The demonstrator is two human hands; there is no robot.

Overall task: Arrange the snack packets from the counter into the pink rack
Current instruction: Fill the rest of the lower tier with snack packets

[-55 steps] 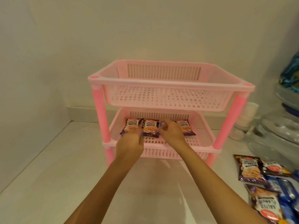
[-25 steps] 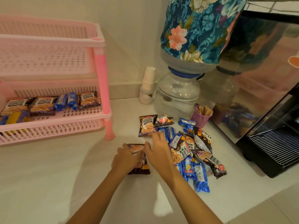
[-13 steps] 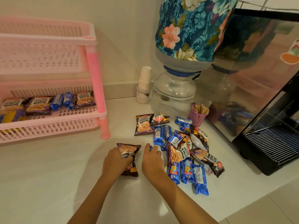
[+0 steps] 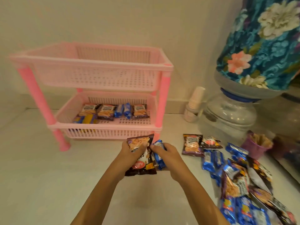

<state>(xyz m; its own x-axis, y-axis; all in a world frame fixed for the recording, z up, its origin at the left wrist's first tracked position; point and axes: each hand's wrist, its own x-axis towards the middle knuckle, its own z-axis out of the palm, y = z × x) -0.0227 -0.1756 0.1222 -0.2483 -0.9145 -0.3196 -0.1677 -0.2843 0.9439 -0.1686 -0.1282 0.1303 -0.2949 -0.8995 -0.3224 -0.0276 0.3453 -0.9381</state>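
Left hand: the left hand (image 4: 131, 151) is gripping a dark peanut packet (image 4: 140, 155) low in the centre of the frame, fingers curling round its upper part
Right hand: the right hand (image 4: 164, 151) is pinching a blue biscuit packet (image 4: 158, 157), which is touching the peanut packet's right edge
Rack: the pink rack (image 4: 103, 125) is sitting up and left of both hands; its lower tier is already holding a row of packets (image 4: 113, 110), and no packets are showing in the upper tier
Key relation: the open front of the lower tier is lying just above and left of the held packets, so I judge the left hand is nearer it; the peanut packet's long axis is running roughly up the frame, towards the rack
Remaining pile: loose packets (image 4: 235, 172) are lying on the counter (image 4: 48, 184) at the right
Hard to read: motion blur is smearing the pile, the frame's bottom-right corner is cutting it off, and the thumbs are hiding behind the packets
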